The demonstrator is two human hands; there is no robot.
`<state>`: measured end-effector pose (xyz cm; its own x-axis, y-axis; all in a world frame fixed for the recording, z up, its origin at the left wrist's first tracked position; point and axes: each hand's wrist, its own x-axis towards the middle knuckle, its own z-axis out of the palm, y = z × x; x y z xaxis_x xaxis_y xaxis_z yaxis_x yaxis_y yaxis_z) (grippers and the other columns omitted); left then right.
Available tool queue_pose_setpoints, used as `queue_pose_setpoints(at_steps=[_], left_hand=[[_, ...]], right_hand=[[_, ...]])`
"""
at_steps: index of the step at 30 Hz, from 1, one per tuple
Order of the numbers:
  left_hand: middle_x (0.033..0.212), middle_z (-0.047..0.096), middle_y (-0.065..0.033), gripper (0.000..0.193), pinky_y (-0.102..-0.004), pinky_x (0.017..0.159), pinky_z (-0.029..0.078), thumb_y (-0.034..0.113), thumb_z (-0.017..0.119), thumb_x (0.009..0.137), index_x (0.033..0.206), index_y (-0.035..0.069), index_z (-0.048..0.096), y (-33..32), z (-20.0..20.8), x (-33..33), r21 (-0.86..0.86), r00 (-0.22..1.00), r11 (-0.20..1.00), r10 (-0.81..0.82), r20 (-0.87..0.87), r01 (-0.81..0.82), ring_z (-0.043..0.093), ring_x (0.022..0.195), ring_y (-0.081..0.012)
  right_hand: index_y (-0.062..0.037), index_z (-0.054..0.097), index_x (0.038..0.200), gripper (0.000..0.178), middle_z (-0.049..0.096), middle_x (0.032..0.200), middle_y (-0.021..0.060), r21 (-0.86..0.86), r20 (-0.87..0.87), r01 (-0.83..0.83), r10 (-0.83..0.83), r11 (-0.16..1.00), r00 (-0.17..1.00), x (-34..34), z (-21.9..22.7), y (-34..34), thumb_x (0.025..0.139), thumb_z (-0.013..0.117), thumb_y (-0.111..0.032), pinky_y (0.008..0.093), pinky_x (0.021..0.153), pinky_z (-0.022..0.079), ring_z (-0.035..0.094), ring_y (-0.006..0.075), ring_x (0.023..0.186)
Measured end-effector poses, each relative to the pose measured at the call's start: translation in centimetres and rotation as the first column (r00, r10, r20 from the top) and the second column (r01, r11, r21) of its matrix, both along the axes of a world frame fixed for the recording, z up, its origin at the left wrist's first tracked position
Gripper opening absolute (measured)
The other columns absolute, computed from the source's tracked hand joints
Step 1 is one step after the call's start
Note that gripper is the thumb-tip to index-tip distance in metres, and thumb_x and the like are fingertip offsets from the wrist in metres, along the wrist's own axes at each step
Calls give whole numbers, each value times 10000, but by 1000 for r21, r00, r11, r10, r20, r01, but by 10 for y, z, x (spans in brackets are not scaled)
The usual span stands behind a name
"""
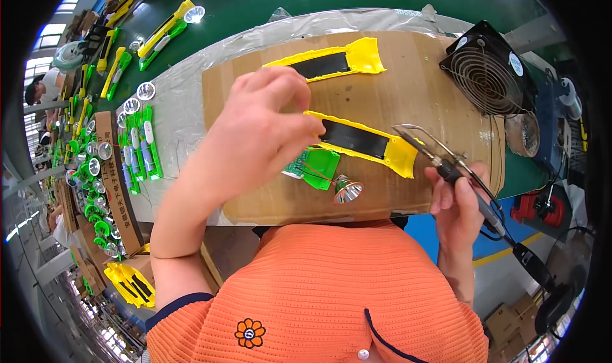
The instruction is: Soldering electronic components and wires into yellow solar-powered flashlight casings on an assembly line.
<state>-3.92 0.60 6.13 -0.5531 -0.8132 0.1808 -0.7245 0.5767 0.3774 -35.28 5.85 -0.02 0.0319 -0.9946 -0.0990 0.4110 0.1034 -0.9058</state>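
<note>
Cardboard (pixel 408 79) covers the desk (pixel 242 0), probably to spare its top from heat. On it the nearer yellow casing half (pixel 401 156) lies with its black strip (pixel 354 138) upward; just beside are a green lamp housing (pixel 323 170) and a wired reflector (pixel 349 189). At the casing's left end, the left hand (pixel 261 124) curls its grip nearly closed; whether it pinches anything, I cannot tell. The right hand (pixel 462 203) wraps its grip round a soldering iron (pixel 450 172), pen-like, presumably for control. Beyond lie a second casing half (pixel 364 56) and a fan (pixel 481 73), perhaps for fumes.
</note>
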Motion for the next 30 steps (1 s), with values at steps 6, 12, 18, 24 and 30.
queue_pose_setpoints(at_steps=[6,12,18,24,30], left_hand=[[976,613,-37,122,-470,998,365,140,735,784,903,112,726,22,-14,-6,47,1000,999,19,13,-20,559,1151,-266],[938,660,-51,131,-391,899,461,81,755,790,907,93,698,32,-32,-34,53,985,997,61,-160,-53,649,998,-241],[848,667,-106,36,-403,746,518,82,678,835,840,48,684,20,-36,-40,317,935,939,228,-272,-137,655,826,-298],[831,659,-97,52,-390,693,520,78,676,825,862,46,695,15,-27,-43,206,982,963,185,-25,-176,648,790,-310],[768,626,-99,58,-426,703,503,93,648,796,786,48,683,7,-26,-47,191,984,967,154,92,-169,627,773,-315]], right_hand=[[-75,443,1000,116,481,623,31,128,-29,-46,50,991,998,19,0,1,969,542,-129,480,1053,475,519,149,519],[-93,439,997,106,455,602,11,104,73,-96,89,990,993,40,2,-6,979,529,-144,564,1084,427,502,145,507],[-83,428,993,176,464,599,22,37,-30,-145,146,989,989,1,13,-21,953,578,-167,465,860,576,469,123,478],[-18,498,931,160,647,755,99,67,-256,-311,318,948,913,-10,26,-37,887,649,14,250,503,472,575,115,546],[-16,518,927,183,651,766,59,60,-302,-383,383,922,873,-3,25,-46,870,687,22,216,513,445,585,69,583]])
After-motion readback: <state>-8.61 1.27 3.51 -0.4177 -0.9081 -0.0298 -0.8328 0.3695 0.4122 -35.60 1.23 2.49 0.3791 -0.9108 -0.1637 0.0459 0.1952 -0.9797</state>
